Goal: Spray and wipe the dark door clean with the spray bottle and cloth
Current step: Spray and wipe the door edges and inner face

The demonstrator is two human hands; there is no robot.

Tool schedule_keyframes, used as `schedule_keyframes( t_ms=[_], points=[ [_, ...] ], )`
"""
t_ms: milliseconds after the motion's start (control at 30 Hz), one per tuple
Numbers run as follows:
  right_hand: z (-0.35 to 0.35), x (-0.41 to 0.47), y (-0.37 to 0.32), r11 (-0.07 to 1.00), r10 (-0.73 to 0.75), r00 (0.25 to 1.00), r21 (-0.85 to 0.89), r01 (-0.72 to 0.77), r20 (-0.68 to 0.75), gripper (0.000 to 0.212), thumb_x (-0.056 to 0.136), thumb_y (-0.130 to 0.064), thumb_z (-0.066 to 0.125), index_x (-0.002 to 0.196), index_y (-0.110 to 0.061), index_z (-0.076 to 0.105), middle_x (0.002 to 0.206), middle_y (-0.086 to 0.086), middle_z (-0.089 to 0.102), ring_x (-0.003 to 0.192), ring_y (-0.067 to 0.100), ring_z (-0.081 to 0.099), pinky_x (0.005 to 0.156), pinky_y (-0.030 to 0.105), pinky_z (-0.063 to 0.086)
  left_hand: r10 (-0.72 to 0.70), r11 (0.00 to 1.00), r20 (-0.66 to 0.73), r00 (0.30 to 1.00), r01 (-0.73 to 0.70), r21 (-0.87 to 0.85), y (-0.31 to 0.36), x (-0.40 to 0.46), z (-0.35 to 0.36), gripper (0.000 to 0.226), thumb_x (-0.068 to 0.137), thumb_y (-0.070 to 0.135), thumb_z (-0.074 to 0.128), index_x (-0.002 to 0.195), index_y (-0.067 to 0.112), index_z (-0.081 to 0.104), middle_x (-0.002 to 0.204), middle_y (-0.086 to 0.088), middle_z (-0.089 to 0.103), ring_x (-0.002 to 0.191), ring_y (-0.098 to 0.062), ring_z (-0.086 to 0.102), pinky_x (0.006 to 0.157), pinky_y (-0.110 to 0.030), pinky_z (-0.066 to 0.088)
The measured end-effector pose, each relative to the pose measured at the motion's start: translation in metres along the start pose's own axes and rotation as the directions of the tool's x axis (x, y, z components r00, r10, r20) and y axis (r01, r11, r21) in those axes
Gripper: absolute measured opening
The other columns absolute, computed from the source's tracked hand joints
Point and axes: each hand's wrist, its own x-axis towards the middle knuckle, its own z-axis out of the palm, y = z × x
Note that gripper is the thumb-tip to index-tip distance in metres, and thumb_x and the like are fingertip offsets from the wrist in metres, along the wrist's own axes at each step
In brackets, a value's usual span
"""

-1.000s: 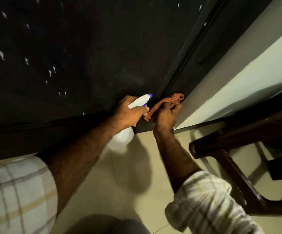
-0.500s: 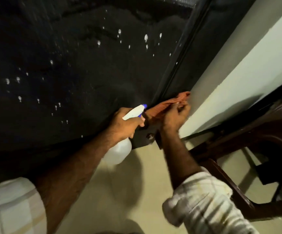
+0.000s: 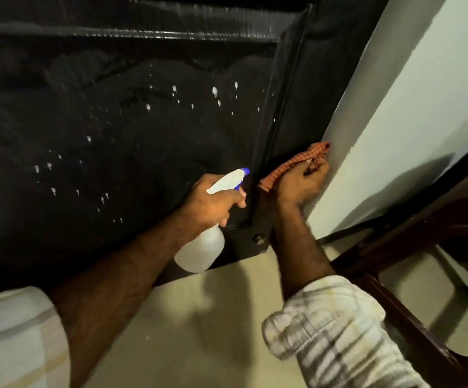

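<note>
The dark door (image 3: 115, 135) fills the upper left of the view, its glossy panel dotted with white droplets (image 3: 214, 91) that run toward its right edge. No writing or label can be read anywhere. A pale wall (image 3: 395, 121) stands to the right of the door, and a cream tiled floor (image 3: 213, 331) lies below both. Dark wooden furniture (image 3: 423, 247) stands at the right edge of the floor, near the wall.

The spray bottle (image 3: 202, 250) is translucent white with a white head and a blue nozzle; whether it holds liquid cannot be told. The left hand (image 3: 213, 200) grips its neck, fingers curled around it, and the nozzle points at the door just beside the panel's lower right corner. The bottle's body hangs below the hand, in front of the door's bottom edge.

The orange checked cloth (image 3: 291, 163) lies against the door's right edge, next to the wall. The right hand (image 3: 302, 183) holds it there with fingers bunched into the fabric.

A small round metal fitting (image 3: 258, 238) sits at the door's lower right corner.
</note>
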Motion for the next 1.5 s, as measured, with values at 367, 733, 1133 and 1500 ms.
schedule_keyframes(
  t_ms=[367, 733, 1133, 1500],
  points=[
    [-0.014, 0.025, -0.056, 0.993, -0.117, 0.992, -0.014, 0.118, 0.055, 0.062, 0.093, -0.053, 0.047, 0.135, -0.011, 0.065, 0.128, 0.010, 0.071, 0.117, 0.029, 0.066, 0.106, 0.043, 0.052, -0.038, 0.990, -0.063, 0.997, 0.029, -0.135, 0.051, -0.007, -0.008, 0.015, 0.084, 0.006, 0.069, 0.098, 0.001, 0.071, 0.077, -0.019, 0.074, 0.037, -0.014, 0.047, 0.044, -0.029, 0.040],
    [0.000, 0.028, -0.118, 0.978, -0.208, 0.978, 0.010, 0.208, 0.017, 0.053, 0.102, -0.036, 0.049, 0.143, -0.004, 0.059, 0.136, 0.017, 0.066, 0.125, 0.033, 0.062, 0.112, 0.034, 0.046, 0.022, 0.985, -0.090, 0.996, -0.037, -0.168, 0.085, -0.028, -0.051, 0.024, 0.085, 0.006, 0.070, 0.108, -0.001, 0.070, 0.083, -0.017, 0.079, 0.035, -0.013, 0.048, 0.046, -0.029, 0.043],
    [0.017, 0.042, -0.175, 0.949, -0.311, 0.946, 0.016, 0.314, -0.095, 0.046, 0.107, -0.018, 0.049, 0.147, 0.003, 0.056, 0.143, 0.027, 0.060, 0.130, 0.042, 0.058, 0.111, 0.029, 0.036, 0.004, 0.967, -0.118, 0.993, -0.034, -0.253, 0.096, -0.035, -0.080, 0.029, 0.086, 0.006, 0.071, 0.113, -0.005, 0.069, 0.083, -0.017, 0.080, 0.037, -0.017, 0.047, 0.043, -0.026, 0.042],
    [0.004, 0.061, -0.192, 0.889, -0.443, 0.896, -0.118, 0.443, 0.025, 0.048, 0.107, -0.017, 0.048, 0.152, -0.001, 0.050, 0.148, 0.023, 0.057, 0.132, 0.038, 0.056, 0.112, 0.029, 0.037, 0.049, 0.956, -0.087, 0.995, -0.072, -0.285, 0.132, -0.023, -0.076, 0.060, 0.082, 0.012, 0.075, 0.138, 0.003, 0.056, 0.086, -0.012, 0.082, 0.041, -0.017, 0.051, 0.045, -0.027, 0.044]
  ],
)
